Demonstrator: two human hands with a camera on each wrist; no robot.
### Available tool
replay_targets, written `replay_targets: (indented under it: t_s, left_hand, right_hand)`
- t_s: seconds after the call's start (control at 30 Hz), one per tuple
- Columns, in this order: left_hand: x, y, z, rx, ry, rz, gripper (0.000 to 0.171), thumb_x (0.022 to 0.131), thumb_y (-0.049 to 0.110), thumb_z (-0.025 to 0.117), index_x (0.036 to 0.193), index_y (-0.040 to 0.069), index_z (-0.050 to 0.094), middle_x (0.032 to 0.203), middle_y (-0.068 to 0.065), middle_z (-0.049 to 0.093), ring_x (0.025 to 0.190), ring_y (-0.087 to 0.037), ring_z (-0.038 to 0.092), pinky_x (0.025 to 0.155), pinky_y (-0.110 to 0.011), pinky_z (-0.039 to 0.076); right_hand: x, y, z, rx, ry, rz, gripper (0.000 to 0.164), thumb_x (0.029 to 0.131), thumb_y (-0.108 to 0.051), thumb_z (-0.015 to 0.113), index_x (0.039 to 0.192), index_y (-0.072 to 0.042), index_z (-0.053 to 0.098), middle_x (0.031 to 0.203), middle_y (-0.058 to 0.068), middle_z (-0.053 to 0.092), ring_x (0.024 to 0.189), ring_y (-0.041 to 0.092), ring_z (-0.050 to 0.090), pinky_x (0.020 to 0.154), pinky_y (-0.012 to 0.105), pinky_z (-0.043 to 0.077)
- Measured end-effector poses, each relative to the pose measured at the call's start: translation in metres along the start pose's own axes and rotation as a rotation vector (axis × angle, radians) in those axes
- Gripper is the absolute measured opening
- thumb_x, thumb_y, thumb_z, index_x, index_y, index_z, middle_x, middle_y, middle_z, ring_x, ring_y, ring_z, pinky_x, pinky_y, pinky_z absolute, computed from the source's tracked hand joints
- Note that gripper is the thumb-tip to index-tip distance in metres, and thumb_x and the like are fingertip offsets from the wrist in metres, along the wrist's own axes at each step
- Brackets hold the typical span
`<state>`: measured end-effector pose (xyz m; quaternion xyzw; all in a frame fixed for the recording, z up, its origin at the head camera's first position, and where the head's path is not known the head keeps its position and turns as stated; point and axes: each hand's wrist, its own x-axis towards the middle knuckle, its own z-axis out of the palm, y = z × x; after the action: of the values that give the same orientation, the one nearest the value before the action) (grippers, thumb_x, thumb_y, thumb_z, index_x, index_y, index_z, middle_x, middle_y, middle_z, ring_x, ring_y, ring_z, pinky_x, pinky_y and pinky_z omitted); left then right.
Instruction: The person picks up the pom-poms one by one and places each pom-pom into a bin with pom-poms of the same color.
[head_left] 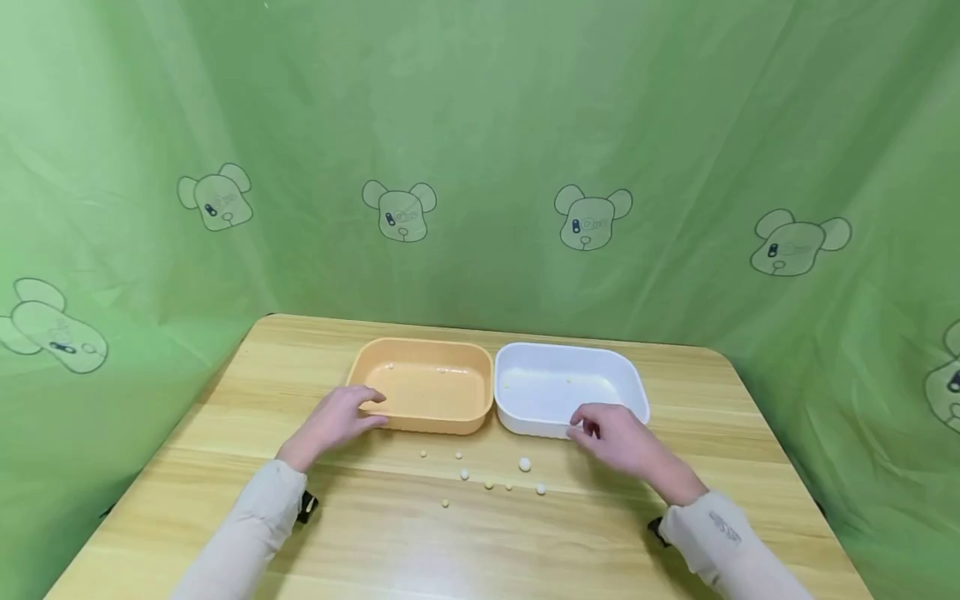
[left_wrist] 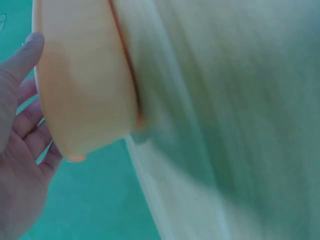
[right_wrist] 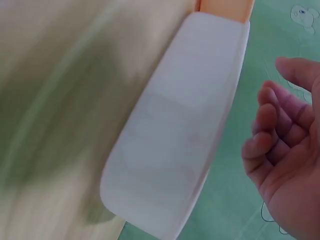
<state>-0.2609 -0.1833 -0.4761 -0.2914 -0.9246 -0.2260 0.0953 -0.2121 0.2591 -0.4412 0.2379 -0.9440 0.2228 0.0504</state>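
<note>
Surface [head_left: 375, 542] holds 8 balls [head_left: 524, 464]; left grip [head_left: 334, 423], spread, empty, at orange tray [head_left: 442, 426]; right grip [head_left: 618, 437], half-curled, empty, by white tray [head_left: 528, 427].

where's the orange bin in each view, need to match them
Head: orange bin just left of centre, beside the white bin.
Left wrist: upper left, its outer wall filling that area.
Right wrist: top edge, right of centre, partly cut off.
Shared landmark: wooden table.

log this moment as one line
left hand: orange tray; right hand: white tray; small balls: table, both trays
</note>
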Motion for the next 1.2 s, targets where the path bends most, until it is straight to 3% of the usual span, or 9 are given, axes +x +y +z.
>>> replay_targets:
  t_s: [0.1,0.2,0.4,0.53,0.73,0.93,1.2]
  left_hand:
    - [-0.001,-0.002,0.003,-0.026,0.066,0.093,0.023,0.082,0.025,0.074,0.094,0.005,0.071,0.090,-0.006,0.070,0.083,-0.024,0.066,0.076,-0.040,0.052]
    - [-0.001,-0.004,0.004,-0.075,0.075,0.129,0.010,0.082,0.017,0.074,0.088,0.008,0.073,0.083,-0.001,0.070,0.076,-0.018,0.066,0.071,-0.035,0.053]
    - [0.000,-0.007,0.003,-0.137,0.014,0.088,0.008,0.081,0.010,0.074,0.089,0.009,0.075,0.083,0.000,0.071,0.075,-0.014,0.066,0.070,-0.029,0.054]
    - [0.000,-0.007,0.003,-0.141,0.016,0.067,0.009,0.080,0.010,0.075,0.088,0.009,0.075,0.083,0.000,0.071,0.075,-0.014,0.066,0.070,-0.029,0.054]
    - [-0.002,-0.006,0.001,-0.133,0.015,0.026,0.009,0.080,0.012,0.075,0.089,0.009,0.075,0.084,0.000,0.071,0.076,-0.013,0.065,0.071,-0.029,0.053]
    - [-0.002,-0.007,0.003,-0.138,0.014,0.030,0.010,0.080,0.013,0.075,0.089,0.010,0.075,0.085,0.001,0.071,0.077,-0.013,0.065,0.073,-0.030,0.053]
    - [-0.001,-0.009,0.008,-0.175,0.007,0.059,0.010,0.080,0.011,0.075,0.090,0.010,0.076,0.085,0.000,0.071,0.076,-0.012,0.066,0.070,-0.025,0.053]
  right_hand:
    - [-0.006,-0.001,0.004,0.019,-0.048,-0.019,0.006,0.087,-0.020,0.068,0.082,-0.018,0.065,0.066,-0.016,0.050,0.058,0.002,0.045,0.056,0.023,0.044]
    - [-0.010,-0.002,0.010,0.057,-0.104,-0.029,0.007,0.087,-0.017,0.068,0.082,-0.020,0.064,0.065,-0.015,0.050,0.058,0.001,0.045,0.055,0.022,0.043]
    - [-0.014,-0.004,0.021,0.172,-0.201,-0.055,0.004,0.086,-0.015,0.069,0.086,-0.015,0.065,0.067,-0.013,0.053,0.060,0.002,0.048,0.056,0.022,0.045]
    - [-0.013,-0.006,0.027,0.211,-0.247,-0.078,0.006,0.084,-0.010,0.071,0.088,-0.010,0.066,0.072,-0.012,0.057,0.066,0.002,0.052,0.060,0.023,0.048]
    - [-0.010,-0.004,0.040,0.257,-0.305,-0.046,0.015,0.080,-0.011,0.074,0.093,-0.009,0.066,0.077,-0.010,0.057,0.072,0.004,0.055,0.066,0.024,0.050]
    - [-0.011,-0.001,0.049,0.334,-0.352,-0.008,0.019,0.079,-0.010,0.075,0.095,-0.007,0.065,0.080,-0.002,0.060,0.072,0.007,0.054,0.063,0.023,0.048]
    - [-0.013,-0.003,0.055,0.385,-0.381,-0.040,0.019,0.079,-0.008,0.075,0.096,-0.004,0.067,0.078,-0.002,0.060,0.069,0.006,0.053,0.062,0.022,0.047]
